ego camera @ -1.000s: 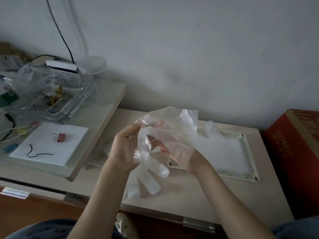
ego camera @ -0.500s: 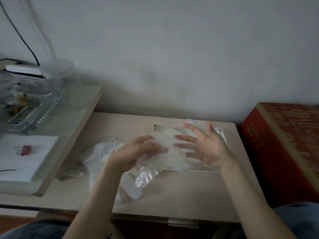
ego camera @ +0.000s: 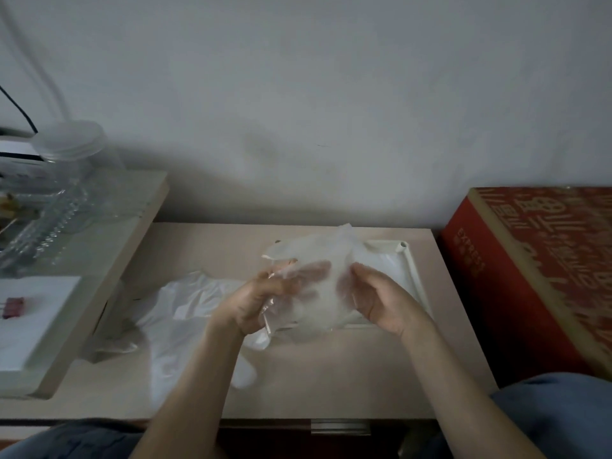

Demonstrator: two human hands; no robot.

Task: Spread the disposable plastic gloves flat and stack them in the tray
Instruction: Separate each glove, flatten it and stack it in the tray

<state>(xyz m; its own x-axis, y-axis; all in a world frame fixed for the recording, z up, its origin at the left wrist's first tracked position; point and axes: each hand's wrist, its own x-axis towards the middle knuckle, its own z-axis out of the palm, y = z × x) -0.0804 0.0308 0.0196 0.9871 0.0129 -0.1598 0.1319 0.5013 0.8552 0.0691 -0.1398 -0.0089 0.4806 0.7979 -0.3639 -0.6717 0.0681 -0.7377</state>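
Both hands have closed in since a moment ago: the right hand (ego camera: 381,299), open before, now pinches the thin clear plastic glove (ego camera: 318,276), and the left hand (ego camera: 261,299) grips its other edge. Stretched between them, it hangs over the white rectangular tray (ego camera: 415,279). Crumpled spare gloves (ego camera: 185,313) lie left on the beige table (ego camera: 331,385), a red carton (ego camera: 530,276) right.

Clear crumpled glove (ego camera: 311,286) held above white tray (ego camera: 415,279); loose gloves (ego camera: 185,313) left.
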